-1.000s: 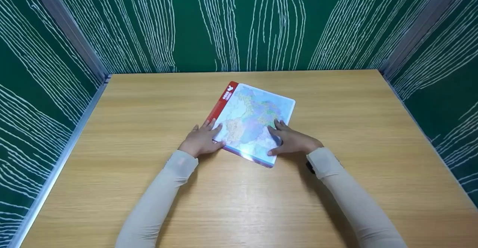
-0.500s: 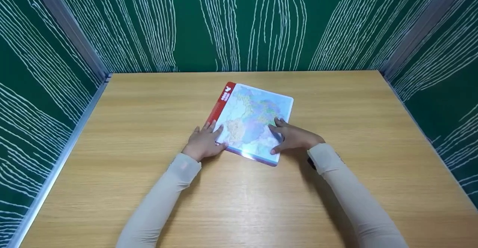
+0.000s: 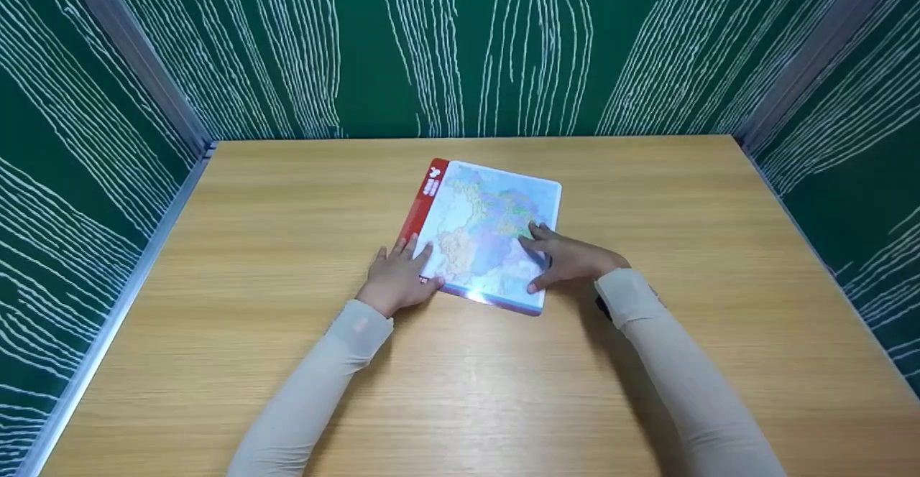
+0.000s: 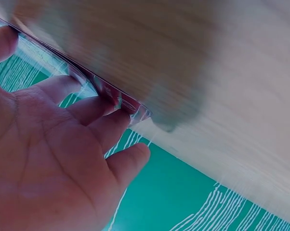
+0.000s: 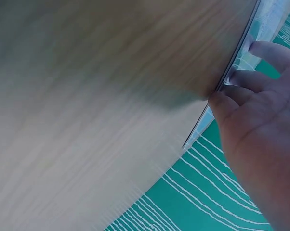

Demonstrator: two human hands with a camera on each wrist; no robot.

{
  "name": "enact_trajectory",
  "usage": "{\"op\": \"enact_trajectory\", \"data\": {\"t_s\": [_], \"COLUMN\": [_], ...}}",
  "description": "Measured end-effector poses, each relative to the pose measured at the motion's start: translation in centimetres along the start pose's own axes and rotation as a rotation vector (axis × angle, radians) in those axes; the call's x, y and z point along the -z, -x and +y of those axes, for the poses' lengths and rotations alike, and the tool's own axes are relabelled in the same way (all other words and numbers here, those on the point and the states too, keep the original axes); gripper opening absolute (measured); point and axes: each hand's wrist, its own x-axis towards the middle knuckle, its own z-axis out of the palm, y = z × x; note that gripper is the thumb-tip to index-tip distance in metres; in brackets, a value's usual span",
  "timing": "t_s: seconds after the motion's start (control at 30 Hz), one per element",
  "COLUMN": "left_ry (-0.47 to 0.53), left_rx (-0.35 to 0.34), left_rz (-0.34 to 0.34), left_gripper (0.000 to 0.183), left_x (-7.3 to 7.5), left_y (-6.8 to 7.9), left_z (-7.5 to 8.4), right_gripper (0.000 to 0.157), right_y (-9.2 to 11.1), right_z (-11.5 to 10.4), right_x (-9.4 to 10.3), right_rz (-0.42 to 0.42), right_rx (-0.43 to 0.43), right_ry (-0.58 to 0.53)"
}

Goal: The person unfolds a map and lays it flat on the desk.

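Note:
A flat map (image 3: 478, 211) with a red strip along its left side lies slightly turned on the wooden table in the head view. My left hand (image 3: 397, 277) rests on its lower left corner, fingers extended over the red strip and thumb at the near edge. On the right side, my right hand (image 3: 575, 258) touches the map with fingers and thumb spread on its surface. In the left wrist view, the fingers of my left hand (image 4: 63, 125) lie along the map's edge (image 4: 111, 94). The right wrist view shows my right hand's (image 5: 260, 106) fingertips at the opposite edge.
The wooden table (image 3: 460, 391) stretches out around the map. Green panels with white wavy lines (image 3: 374, 46) stand behind it and on both sides, joined by grey corner posts (image 3: 136, 53).
The map has turned slightly counterclockwise, its far end shifting left and its near end right. My left hand has slid a little right and nearer; my right hand has moved slightly right and away.

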Motion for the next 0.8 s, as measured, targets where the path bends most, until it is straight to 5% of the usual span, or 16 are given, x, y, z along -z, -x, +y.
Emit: {"op": "enact_trajectory", "data": {"t_s": [0.5,0.8], "left_ry": [-0.016,0.069], "left_rx": [-0.006,-0.071], "left_rz": [-0.011,-0.017], "left_gripper": [0.079,0.083], "left_x": [0.0,0.6], "left_y": [0.0,-0.4], "left_z": [-0.1,-1.5], "right_gripper": [0.098,0.094], "right_y": [-0.1,0.6], "right_z": [-0.3,-1.4], "right_x": [-0.2,-0.5], "right_rz": [0.012,0.031], "right_rx": [-0.073,-0.051], "right_ry": [-0.019,-0.01]}}
